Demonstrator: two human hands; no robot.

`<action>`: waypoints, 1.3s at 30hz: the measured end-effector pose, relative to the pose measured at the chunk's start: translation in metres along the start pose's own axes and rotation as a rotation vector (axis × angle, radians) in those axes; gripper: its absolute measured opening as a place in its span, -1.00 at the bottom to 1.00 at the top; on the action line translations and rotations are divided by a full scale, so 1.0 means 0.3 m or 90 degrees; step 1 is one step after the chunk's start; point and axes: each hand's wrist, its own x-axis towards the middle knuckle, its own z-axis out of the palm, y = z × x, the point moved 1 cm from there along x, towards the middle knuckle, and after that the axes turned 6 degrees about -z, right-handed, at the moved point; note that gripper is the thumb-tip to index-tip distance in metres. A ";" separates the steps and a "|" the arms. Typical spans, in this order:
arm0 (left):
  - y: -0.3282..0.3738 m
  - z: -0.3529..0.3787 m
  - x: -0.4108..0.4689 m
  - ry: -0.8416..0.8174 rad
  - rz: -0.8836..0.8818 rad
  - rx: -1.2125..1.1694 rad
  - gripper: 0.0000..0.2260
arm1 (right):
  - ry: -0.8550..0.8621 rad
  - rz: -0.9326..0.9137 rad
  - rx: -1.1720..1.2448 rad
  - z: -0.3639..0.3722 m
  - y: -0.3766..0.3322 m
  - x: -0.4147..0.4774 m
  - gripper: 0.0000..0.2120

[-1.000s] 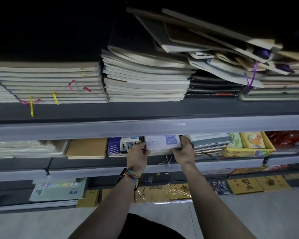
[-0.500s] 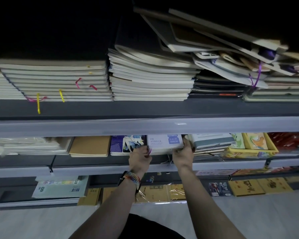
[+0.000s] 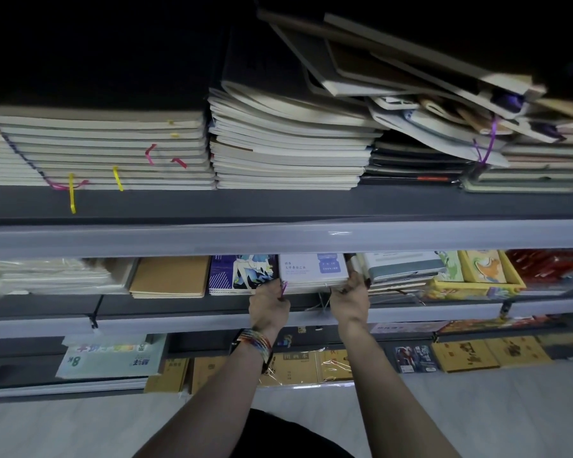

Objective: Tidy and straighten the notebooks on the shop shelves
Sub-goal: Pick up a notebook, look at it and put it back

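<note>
dim shop shelving (image 3: 278, 239), three tiers above a pale floor (image 3: 80, 431).

top tier: cream-edged notebook stack (image 3: 106, 150) at left, flat and square; second cream stack (image 3: 288, 153) just beside it, upper covers bowed; at right a tumbled heap (image 3: 411, 77) of notebooks, tilted and overlapping, resting on dark and grey stacks.

middle tier, left to right: kraft-brown notebooks (image 3: 171, 276); purple illustrated notebook (image 3: 242, 272); white-covered notebook stack (image 3: 313, 271) at the centre of the tier, between the purple one and a grey-green stack (image 3: 404, 267); yellow box (image 3: 460, 287) further right.

bottom tier: pale green pad (image 3: 113, 358) at left, brown and gold wrapped books (image 3: 298, 365) in the middle.

left hand (image 3: 268, 305): fingers curled on the front left corner of the white-covered notebook stack. right hand (image 3: 349, 300): fingers curled on its front right corner - both gripping the stack from the front edge.

braided multicolour wristband (image 3: 255, 343) on the left wrist.

ribbon markers - yellow (image 3: 72, 193) and pink (image 3: 150, 154) - hang from the left top stack.
</note>
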 end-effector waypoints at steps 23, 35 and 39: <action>0.011 -0.014 -0.029 -0.016 0.000 -0.063 -0.56 | -0.036 0.056 0.133 -0.015 0.027 -0.002 -0.52; 0.000 -0.014 -0.036 -0.006 0.008 -0.030 -0.56 | -0.055 0.018 0.079 -0.036 -0.001 -0.015 -0.55; -0.001 -0.006 -0.043 0.001 0.011 -0.043 -0.54 | -0.058 0.018 0.091 -0.037 -0.001 -0.025 -0.51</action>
